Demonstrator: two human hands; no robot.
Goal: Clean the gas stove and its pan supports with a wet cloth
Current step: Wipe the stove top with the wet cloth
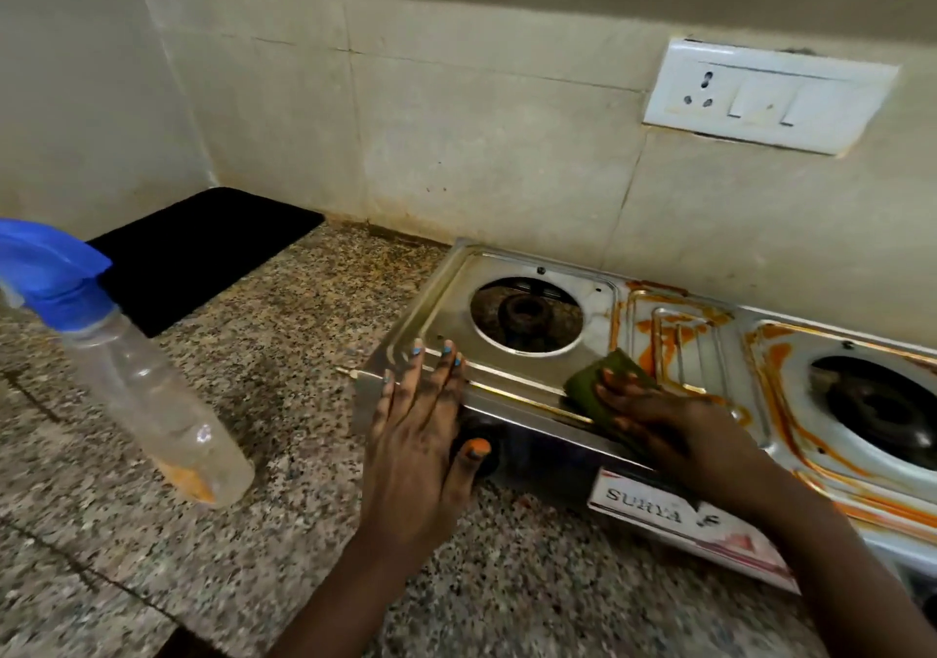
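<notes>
The stove [674, 353] sits on the counter [253, 353] against the tiled wall [456, 125], its steel top bare of pan supports, with orange streaks over the middle ribs and around the right burner [882, 409]. The right hand [669, 424] presses a green pad [603, 383] flat on the front rim of the stove, fingers spread over it and pinning it down rather than curled round it. Just beyond the pad lies the left burner [527, 315] in its round opening; the steel around it looks cleaner than the stained part to the pad's right. To the pad's left, the left hand [421, 434] lies open and flat, holding nothing, its fingertips on the stove's front left corner and its thumb resting by the knob [479, 442] on the front face. Below the right wrist a label [654, 508] runs along the stove front. Farther left of the open hand, well apart from the stove, a clear spray bottle [147, 393] with a blue head stands on the counter with a little orange liquid at its bottom. Behind it a black mat [203, 251] lies in the corner. Between bottle and stove the counter is bare, as is the strip in front of the stove. A switch plate [765, 97] is on the wall above the stove.
</notes>
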